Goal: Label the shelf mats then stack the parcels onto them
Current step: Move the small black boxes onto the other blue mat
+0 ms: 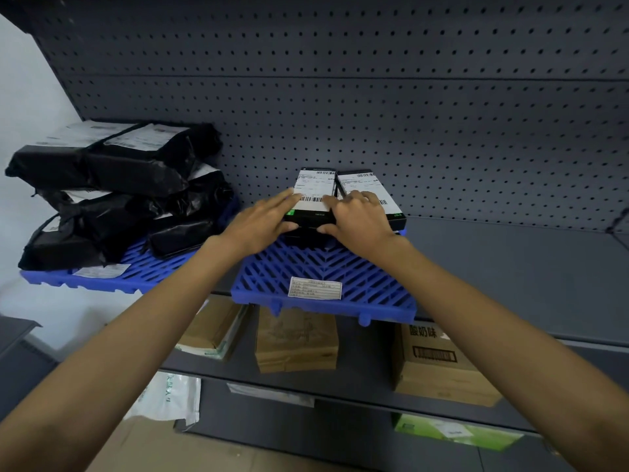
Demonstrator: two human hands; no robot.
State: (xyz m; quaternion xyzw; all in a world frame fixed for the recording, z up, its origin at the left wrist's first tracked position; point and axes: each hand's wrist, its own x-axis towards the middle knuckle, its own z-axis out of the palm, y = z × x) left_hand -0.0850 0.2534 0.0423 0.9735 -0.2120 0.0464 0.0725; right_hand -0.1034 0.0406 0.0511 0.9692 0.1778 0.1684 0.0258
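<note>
Two blue slatted shelf mats lie on the grey shelf. The middle mat carries a white paper label near its front edge. At its back stand flat black boxed parcels with white shipping labels, stacked in two piles. Both my hands grip the top box of the left pile: my left hand holds its left side, my right hand its right side, thumbs on the front face. A second black box sits just right of it. The left mat holds several black plastic-wrapped parcels and a label.
A dark pegboard wall backs the shelf. Bare grey shelf extends to the right of the middle mat. Lower shelves hold brown cardboard boxes, a brown paper package, a white bag and a green box.
</note>
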